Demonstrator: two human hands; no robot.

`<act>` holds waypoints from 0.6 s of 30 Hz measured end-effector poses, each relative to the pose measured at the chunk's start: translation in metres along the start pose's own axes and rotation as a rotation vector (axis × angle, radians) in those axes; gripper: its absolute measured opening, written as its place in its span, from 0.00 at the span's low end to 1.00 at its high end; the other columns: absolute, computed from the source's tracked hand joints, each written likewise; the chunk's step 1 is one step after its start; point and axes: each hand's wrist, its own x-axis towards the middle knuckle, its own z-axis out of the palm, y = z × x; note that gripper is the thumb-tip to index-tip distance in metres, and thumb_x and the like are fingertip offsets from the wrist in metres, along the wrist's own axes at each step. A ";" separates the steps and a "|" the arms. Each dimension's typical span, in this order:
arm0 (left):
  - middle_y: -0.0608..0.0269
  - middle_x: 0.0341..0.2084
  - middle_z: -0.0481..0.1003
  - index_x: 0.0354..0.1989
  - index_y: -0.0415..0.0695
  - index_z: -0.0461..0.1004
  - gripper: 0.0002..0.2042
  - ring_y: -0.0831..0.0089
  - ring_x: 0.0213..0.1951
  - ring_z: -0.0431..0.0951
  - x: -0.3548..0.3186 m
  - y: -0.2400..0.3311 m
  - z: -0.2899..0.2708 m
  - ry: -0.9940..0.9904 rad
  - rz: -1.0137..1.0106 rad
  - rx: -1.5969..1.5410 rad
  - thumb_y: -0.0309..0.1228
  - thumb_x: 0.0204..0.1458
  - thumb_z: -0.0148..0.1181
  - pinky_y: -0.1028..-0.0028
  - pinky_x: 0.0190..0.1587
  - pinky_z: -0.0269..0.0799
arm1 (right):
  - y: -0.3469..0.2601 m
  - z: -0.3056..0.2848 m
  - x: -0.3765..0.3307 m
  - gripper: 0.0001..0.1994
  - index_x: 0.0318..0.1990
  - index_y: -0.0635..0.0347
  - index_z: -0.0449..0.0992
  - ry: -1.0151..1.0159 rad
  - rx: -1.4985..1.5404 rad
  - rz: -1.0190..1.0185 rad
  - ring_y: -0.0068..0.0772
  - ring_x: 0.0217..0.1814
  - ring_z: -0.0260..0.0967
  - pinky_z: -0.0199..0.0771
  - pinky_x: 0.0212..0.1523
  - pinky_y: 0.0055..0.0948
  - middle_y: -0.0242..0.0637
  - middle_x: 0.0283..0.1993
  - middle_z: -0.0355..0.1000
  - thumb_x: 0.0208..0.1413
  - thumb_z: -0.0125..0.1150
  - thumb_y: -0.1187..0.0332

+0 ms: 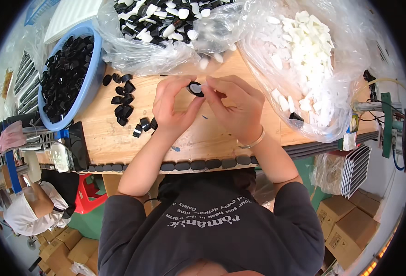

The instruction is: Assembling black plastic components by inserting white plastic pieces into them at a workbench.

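Observation:
Over the middle of the wooden table, my left hand (pixel 171 102) grips a small black oval cap (pixel 190 93) between thumb and fingers. A white oval insert (pixel 195 88) shows inside the cap's open face. My right hand (pixel 238 106) is closed in a pinch against the cap's right edge. Its fingertips partly hide what lies between them. Several loose black caps (pixel 127 99) are scattered left of my left hand. To the right of my right hand, white oval pieces (pixel 311 48) are heaped in a clear plastic bag (pixel 334 96).
A blue basin (pixel 98 50) of black caps stands at the left. At the back, another clear bag (pixel 143 60) holds mixed black and white pieces. Dark oval pads (pixel 198 164) line the table's near edge. Another person (pixel 32 207) is at the lower left, near a red stool (pixel 87 195).

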 end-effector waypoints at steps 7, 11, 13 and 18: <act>0.56 0.38 0.78 0.43 0.37 0.72 0.24 0.62 0.40 0.75 -0.001 0.004 0.001 -0.025 0.027 0.044 0.18 0.33 0.71 0.70 0.42 0.72 | 0.001 0.004 -0.006 0.11 0.36 0.64 0.78 0.021 -0.067 -0.110 0.24 0.20 0.70 0.66 0.18 0.19 0.39 0.28 0.75 0.43 0.70 0.79; 0.55 0.38 0.78 0.43 0.36 0.72 0.23 0.62 0.39 0.74 0.000 0.005 -0.001 -0.026 0.029 0.031 0.17 0.33 0.70 0.71 0.41 0.71 | 0.002 0.005 -0.009 0.11 0.34 0.61 0.78 0.039 -0.143 -0.182 0.26 0.19 0.69 0.65 0.19 0.21 0.37 0.28 0.75 0.41 0.71 0.78; 0.55 0.38 0.78 0.43 0.36 0.72 0.23 0.62 0.38 0.74 0.000 0.005 -0.001 -0.022 0.030 0.024 0.17 0.33 0.69 0.71 0.40 0.71 | 0.004 0.004 -0.007 0.11 0.33 0.60 0.78 0.037 -0.243 -0.344 0.27 0.20 0.67 0.65 0.21 0.23 0.35 0.29 0.75 0.40 0.71 0.76; 0.55 0.38 0.78 0.43 0.35 0.72 0.23 0.62 0.38 0.74 -0.003 0.002 0.000 0.012 0.025 0.003 0.17 0.33 0.69 0.72 0.40 0.72 | 0.001 0.003 -0.005 0.11 0.32 0.60 0.78 0.018 -0.260 -0.318 0.29 0.22 0.65 0.63 0.22 0.25 0.33 0.30 0.74 0.38 0.71 0.76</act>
